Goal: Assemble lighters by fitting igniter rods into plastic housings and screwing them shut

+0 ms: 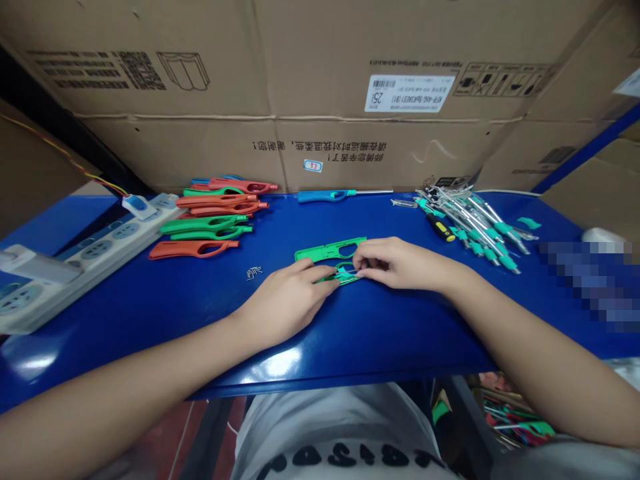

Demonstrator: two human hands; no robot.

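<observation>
Crosswise, the near green lighter-casing half [349,281] lies between your hands; left hand [283,300] on it, grip unclear; right hand [393,263] pinching its right end.

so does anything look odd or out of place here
Nothing looks clearly broken. The box has its print upside down, a teal scrap lies apart from the heaped rods, and some tiny metal bits lie loose on the table, where they might roll away.
</observation>
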